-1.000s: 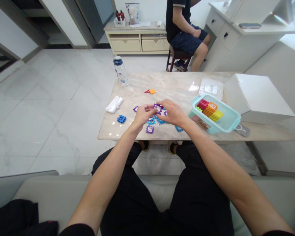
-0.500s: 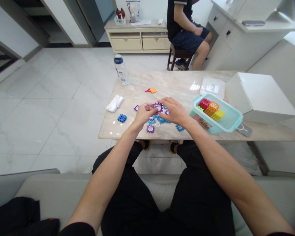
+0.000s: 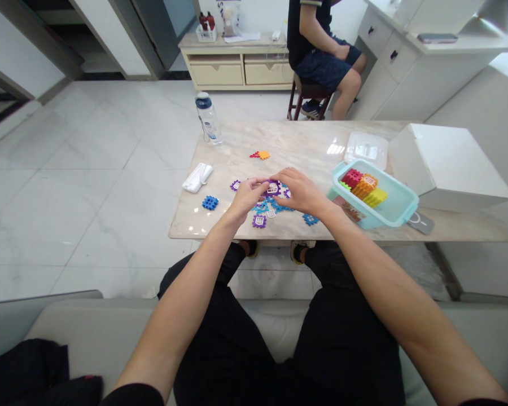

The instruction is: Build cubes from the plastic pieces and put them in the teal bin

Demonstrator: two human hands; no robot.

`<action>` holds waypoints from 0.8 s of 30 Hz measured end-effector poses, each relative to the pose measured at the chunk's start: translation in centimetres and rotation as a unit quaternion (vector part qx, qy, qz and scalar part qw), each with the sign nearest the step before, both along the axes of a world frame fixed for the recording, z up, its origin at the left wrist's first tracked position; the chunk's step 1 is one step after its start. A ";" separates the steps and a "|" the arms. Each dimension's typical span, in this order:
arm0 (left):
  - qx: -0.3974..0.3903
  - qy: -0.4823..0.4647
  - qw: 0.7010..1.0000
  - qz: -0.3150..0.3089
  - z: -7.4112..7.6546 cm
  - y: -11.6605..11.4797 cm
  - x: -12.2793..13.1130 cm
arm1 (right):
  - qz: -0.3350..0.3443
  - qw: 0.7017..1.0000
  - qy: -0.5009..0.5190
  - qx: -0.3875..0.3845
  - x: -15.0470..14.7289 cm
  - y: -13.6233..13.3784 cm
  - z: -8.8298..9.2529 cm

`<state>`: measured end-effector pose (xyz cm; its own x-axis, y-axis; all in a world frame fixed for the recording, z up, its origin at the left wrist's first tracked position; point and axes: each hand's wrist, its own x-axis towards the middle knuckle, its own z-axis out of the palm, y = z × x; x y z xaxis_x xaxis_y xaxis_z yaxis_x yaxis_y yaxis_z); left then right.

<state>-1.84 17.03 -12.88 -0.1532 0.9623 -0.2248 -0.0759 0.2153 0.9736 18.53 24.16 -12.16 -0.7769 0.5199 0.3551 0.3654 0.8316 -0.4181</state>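
My left hand and my right hand meet over the marble table, both pinched on a purple interlocking block piece held between them. Under the hands lie several loose flat pieces, light blue and purple. A blue piece lies to the left, an orange and red pair farther back. To the right, a teal bin holds red, orange and yellow assembled cubes.
A water bottle stands at the table's far left corner, a white pouch near the left edge. A clear lid and a white box sit at the right. Another person sits on a stool beyond the table.
Both hands stay together on the purple piece with only small finger shifts. The view has tilted slightly.
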 end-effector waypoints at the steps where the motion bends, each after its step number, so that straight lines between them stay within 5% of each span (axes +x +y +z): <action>1: 0.002 -0.001 1.000 -0.001 0.0 0.0 0.0 | 0.001 1.000 -0.001 0.000 0.0 0.0 0.0; 12: -0.040 -0.065 0.997 0.025 0.6 -0.1 0.0 | 0.011 1.000 0.015 -0.012 0.0 0.0 0.1; 21: 0.027 -0.004 0.999 -0.032 0.1 -0.5 0.1 | 0.018 1.000 -0.011 -0.020 0.3 0.0 0.0; 24: 0.015 0.010 1.000 0.003 -0.1 -0.5 0.3 | 0.000 0.999 -0.017 -0.049 0.6 0.1 -0.3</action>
<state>-1.58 16.57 -13.00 -0.1634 0.9674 -0.1933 -0.0583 0.1862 0.9808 19.16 24.31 -12.50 -0.7876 0.5516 0.2746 0.3817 0.7867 -0.4852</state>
